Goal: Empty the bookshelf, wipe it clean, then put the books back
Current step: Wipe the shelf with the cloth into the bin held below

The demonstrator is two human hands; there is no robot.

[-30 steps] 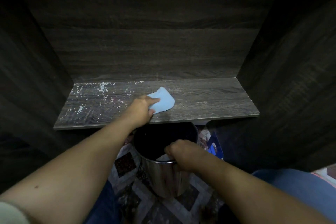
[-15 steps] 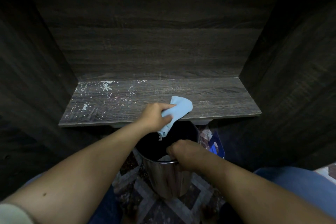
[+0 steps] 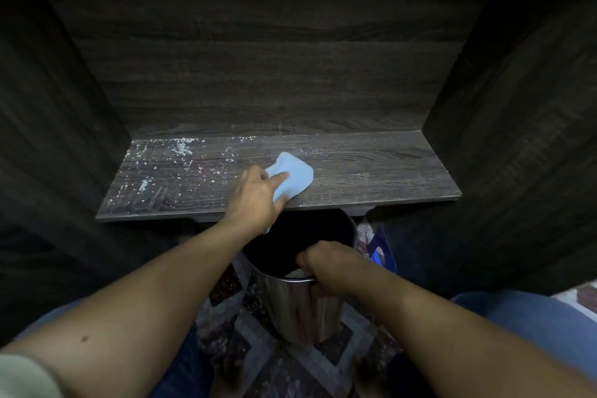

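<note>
Our left hand [image 3: 255,195] is clutching the cloth [image 3: 294,175] on the shelf [image 3: 371,165]; our right hand [image 3: 329,263], at five o'clock, is gripping the bin [image 3: 300,310].

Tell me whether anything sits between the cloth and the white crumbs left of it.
Nothing visible does. The left hand holds the blue cloth on the shelf board; only bare board lies between it and the white specks to the left. The right hand grips the steel bin below the edge.

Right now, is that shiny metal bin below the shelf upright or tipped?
Upright. The shiny metal bin stands on the patterned rug, its open mouth facing up; the right hand grips its rim.
</note>
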